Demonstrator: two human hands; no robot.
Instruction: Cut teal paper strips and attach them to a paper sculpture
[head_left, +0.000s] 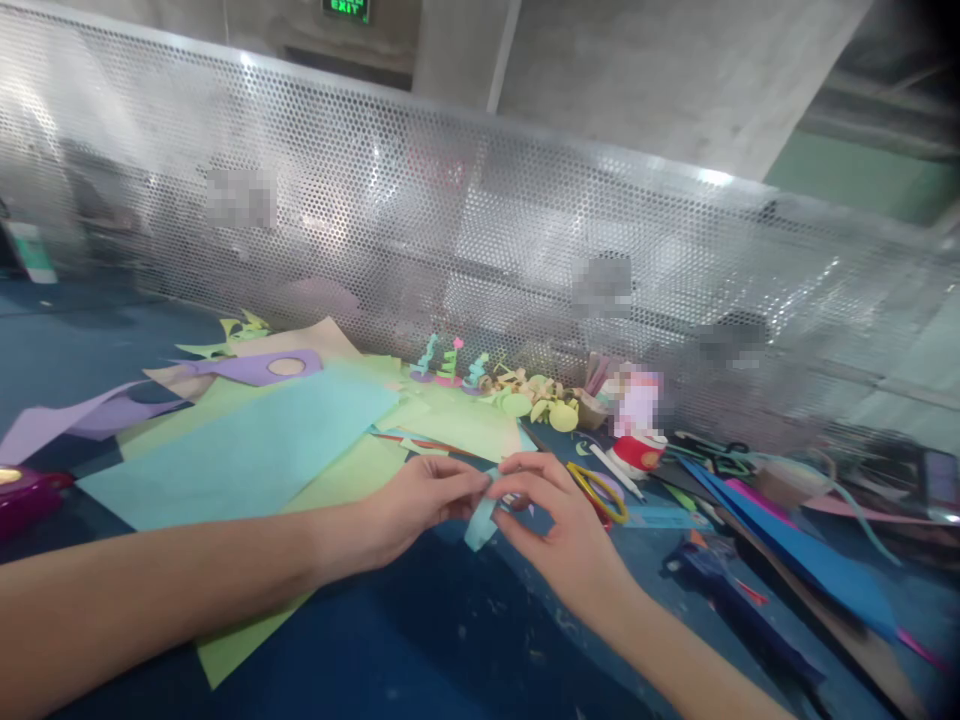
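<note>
A small curled strip of light blue paper point(481, 524) is held between my two hands above the dark blue table. My left hand point(424, 500) pinches its upper left side with thumb and fingertips. From the right, my right hand point(551, 515) grips the strip between its thumb and fingers. Blur hides the exact finger contact. To the left, a large light blue sheet point(255, 445) lies over light green sheets point(247, 640). Small spiral paper pieces point(448, 368) stand behind my hands.
Yellow-handled scissors point(598, 492) and a red and white tape roll point(639, 453) lie right of my hands. Farther right are a dark blue tool point(742, 610) and blue paper point(802, 550). Purple paper point(262, 367) lies left. A perforated metal panel point(420, 220) borders the table's back.
</note>
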